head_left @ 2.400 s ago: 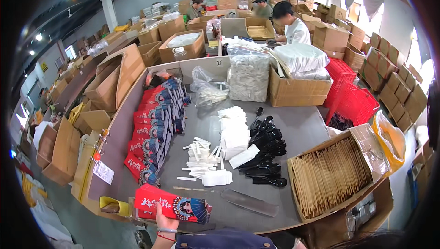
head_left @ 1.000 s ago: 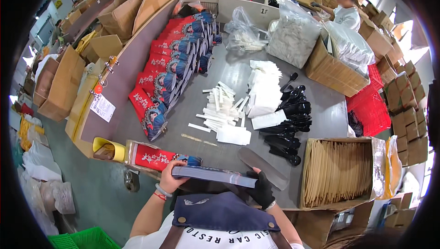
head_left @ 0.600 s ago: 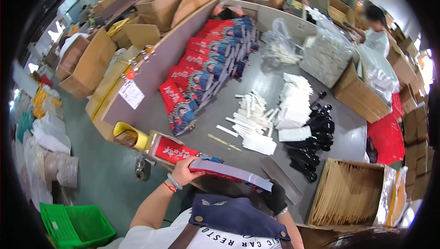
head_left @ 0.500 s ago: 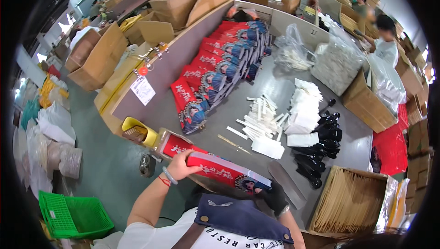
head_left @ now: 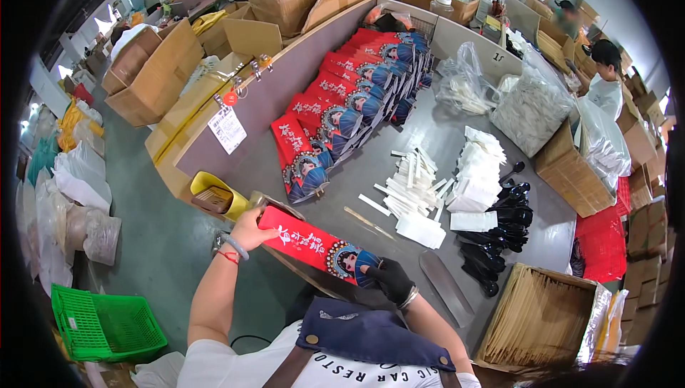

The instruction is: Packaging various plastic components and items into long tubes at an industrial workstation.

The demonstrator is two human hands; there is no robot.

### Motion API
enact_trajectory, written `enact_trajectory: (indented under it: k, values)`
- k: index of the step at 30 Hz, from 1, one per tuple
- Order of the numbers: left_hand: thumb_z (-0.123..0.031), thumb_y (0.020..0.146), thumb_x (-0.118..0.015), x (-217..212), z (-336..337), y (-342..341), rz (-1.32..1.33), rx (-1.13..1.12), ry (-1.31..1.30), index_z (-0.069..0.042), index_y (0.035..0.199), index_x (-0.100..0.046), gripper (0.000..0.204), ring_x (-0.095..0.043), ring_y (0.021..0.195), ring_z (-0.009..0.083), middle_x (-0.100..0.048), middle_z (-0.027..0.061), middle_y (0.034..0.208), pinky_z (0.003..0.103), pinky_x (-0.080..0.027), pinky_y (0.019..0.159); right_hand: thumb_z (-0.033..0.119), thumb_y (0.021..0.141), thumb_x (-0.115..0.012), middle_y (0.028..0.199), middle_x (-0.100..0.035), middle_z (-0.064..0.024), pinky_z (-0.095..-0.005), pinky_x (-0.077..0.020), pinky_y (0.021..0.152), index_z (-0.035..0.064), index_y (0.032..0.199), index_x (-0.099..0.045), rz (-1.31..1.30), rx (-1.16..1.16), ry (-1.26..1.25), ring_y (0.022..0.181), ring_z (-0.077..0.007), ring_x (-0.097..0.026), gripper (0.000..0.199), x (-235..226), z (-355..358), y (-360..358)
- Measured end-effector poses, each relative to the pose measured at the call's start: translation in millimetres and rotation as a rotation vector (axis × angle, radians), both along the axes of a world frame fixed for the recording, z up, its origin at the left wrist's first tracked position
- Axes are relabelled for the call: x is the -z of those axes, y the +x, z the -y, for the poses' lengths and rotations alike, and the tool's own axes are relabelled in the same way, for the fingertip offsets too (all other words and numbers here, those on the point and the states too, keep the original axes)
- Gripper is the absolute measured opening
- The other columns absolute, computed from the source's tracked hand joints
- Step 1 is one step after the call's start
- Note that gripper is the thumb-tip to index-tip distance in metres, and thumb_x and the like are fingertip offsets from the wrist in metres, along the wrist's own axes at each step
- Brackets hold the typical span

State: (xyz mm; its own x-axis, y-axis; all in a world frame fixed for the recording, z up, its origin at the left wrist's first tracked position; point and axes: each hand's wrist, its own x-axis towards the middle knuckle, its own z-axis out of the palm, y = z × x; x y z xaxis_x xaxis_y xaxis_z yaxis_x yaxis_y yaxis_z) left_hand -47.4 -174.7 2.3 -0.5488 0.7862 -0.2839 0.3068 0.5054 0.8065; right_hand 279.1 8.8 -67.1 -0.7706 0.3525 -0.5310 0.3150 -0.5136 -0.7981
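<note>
I hold a long red printed packet (head_left: 314, 247) level over the near edge of the grey table (head_left: 428, 138). My left hand (head_left: 251, 229), bare with a bracelet at the wrist, grips its left end. My right hand (head_left: 389, 279), in a black glove, grips its right end, where a painted face shows. A fanned row of matching red packets (head_left: 349, 102) lies along the table's left wall. White paper sachets (head_left: 414, 181), a stack of white napkins (head_left: 477, 174) and black plastic spoons (head_left: 499, 238) lie in the middle of the table.
A yellow bin (head_left: 214, 195) hangs at the table's near left corner. A carton of brown sleeves (head_left: 539, 316) stands at my right, a green crate (head_left: 103, 324) on the floor at left. Clear bags (head_left: 531, 106) and cartons (head_left: 571, 174) crowd the far side, where a person (head_left: 606, 81) works.
My view has swung left and down. I have brought the red packet up from the table edge into both hands, and it now shows its printed face.
</note>
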Motion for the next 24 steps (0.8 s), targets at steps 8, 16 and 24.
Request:
enact_trajectory:
  k: [8, 16, 24]
  values:
    - [-0.015, 0.063, -0.081, -24.7, -17.6, 55.4, -0.705, 0.129, 0.226, -0.002, 0.118, -0.057, 0.061, -0.055, 0.106, 0.0355, -0.059, 0.017, 0.113, 0.044, -0.043, 0.094, 0.016, 0.089, -0.065, 0.1, -0.065, -0.0077, -0.0251, -0.0481, 0.076, -0.0064, 0.114, -0.06, 0.075, 0.21, 0.111, 0.087, -0.0113, -0.06, 0.034, -23.9, 5.8, 22.0]
    - [-0.029, 0.055, -0.086, 5.5, -69.1, 126.8, -0.715, 0.786, 0.052, -0.019, 0.138, -0.04, 0.096, -0.041, 0.122, 0.0326, -0.047, 0.0113, 0.129, 0.056, -0.031, 0.101, 0.012, 0.089, -0.065, 0.107, -0.065, -0.0092, -0.0288, -0.0474, 0.086, -0.0051, 0.126, -0.053, 0.051, -0.035, 0.162, 0.097, -0.0143, -0.059, 0.043, -24.8, 19.7, 1.2]
    - [-0.035, 0.055, -0.087, 10.5, -86.4, 125.3, -0.701, 0.856, -0.12, -0.022, 0.141, -0.035, 0.101, -0.04, 0.124, 0.0334, -0.048, 0.0105, 0.123, 0.06, -0.026, 0.106, 0.019, 0.067, -0.081, 0.104, -0.063, -0.0145, -0.0399, -0.0464, 0.089, 0.0029, 0.113, -0.06, 0.356, 0.25, 1.327, 0.1, -0.0323, -0.058, 0.053, -34.1, -2.4, 101.4]
